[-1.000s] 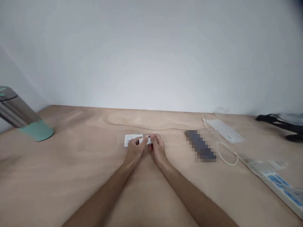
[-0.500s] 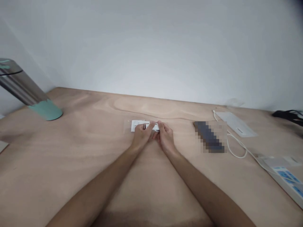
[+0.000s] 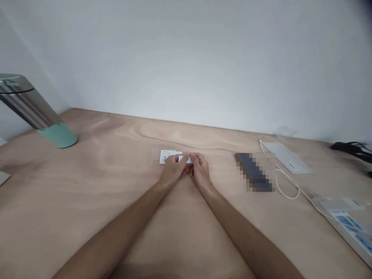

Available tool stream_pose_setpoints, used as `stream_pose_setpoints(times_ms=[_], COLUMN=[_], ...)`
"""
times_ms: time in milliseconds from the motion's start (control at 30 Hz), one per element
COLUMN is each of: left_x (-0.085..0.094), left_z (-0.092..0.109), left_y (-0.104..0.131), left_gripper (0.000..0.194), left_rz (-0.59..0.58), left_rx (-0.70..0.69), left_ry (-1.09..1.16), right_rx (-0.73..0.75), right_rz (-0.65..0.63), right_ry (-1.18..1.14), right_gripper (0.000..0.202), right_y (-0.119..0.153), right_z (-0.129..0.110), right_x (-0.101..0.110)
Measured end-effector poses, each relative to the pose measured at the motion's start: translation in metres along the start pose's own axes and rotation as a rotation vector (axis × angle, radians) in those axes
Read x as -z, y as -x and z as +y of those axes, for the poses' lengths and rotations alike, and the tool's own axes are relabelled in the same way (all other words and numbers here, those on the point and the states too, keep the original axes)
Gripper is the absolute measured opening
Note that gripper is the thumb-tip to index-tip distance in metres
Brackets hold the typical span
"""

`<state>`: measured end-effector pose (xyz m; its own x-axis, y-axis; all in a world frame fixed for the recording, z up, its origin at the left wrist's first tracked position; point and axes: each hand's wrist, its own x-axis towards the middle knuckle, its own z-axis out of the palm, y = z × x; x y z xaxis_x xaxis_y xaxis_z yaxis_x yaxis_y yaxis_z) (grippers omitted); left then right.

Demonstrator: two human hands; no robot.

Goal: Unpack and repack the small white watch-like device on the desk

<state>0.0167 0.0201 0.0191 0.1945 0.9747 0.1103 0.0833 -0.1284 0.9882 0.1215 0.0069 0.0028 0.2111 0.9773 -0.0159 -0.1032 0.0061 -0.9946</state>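
- where the desk point(image 3: 87, 201) meets the left wall: steel tumbler point(image 3: 31, 112) with a teal base, tilted in view, well apart from both hands; no part in the work.
- left hand point(image 3: 172, 173): fingers curled narrow onto the small white card point(image 3: 167, 156), a dark ring on one finger. judgement: it serves best as the anchor, pressing the card flat to the desk.
- small white card: lies flat at mid-desk, left end bare, right end under both sets of fingertips. print too small to read.
- right hand point(image 3: 200, 172): just beside the left hand, fingertips pinched onto the card's right end; whether it lifts anything i cannot tell. judgement: small, light fingertip moves suit so thin a piece.
- blurred dark block point(image 3: 255, 171): near the right hand, apart from it.
- white cable point(image 3: 286, 186), flat white device point(image 3: 286, 157), power strip point(image 3: 345, 223): far right; keep the forearm off the cable.
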Motion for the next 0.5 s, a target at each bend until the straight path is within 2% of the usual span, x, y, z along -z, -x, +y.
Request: stream_pose_setpoints(times_ms=[500], left_x=[-0.0002], left_z=[-0.0045], left_y=[-0.0017], left_gripper=[0.054], left_rz=[-0.004], left_rx=[0.056], left_ry=[0.05], right_rx=[-0.009], right_rz=[-0.019], right_ry=[0.053], right_gripper=[0.035], right_y=[-0.0017], right_z=[0.0025], right_x=[0.0015])
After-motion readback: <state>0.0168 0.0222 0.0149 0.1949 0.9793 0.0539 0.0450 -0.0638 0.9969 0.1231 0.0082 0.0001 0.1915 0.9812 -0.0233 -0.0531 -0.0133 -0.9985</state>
